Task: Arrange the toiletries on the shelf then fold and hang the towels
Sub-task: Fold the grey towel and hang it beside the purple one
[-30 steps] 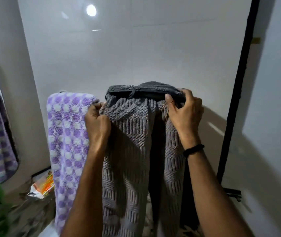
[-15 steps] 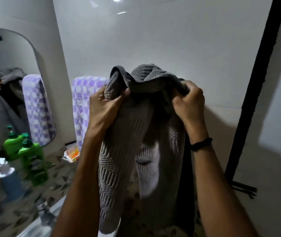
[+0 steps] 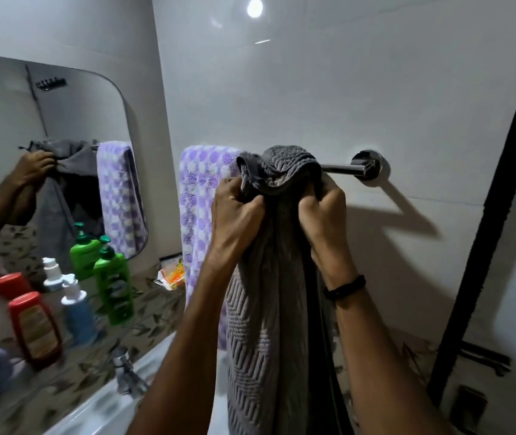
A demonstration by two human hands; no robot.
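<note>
The grey towel is ribbed terry cloth, the rail polished chrome metal, and the wall glossy, smooth tile.

My view has swung left and pulled back since a second ago — the chrome towel rail and its wall mount now show to the right of the grey towel. My left hand and right hand have closed in toward each other, bunching the cloth into fists just under the rail, where before they spread its top edge wide. The mirror and the green bottle have come into view.
</note>
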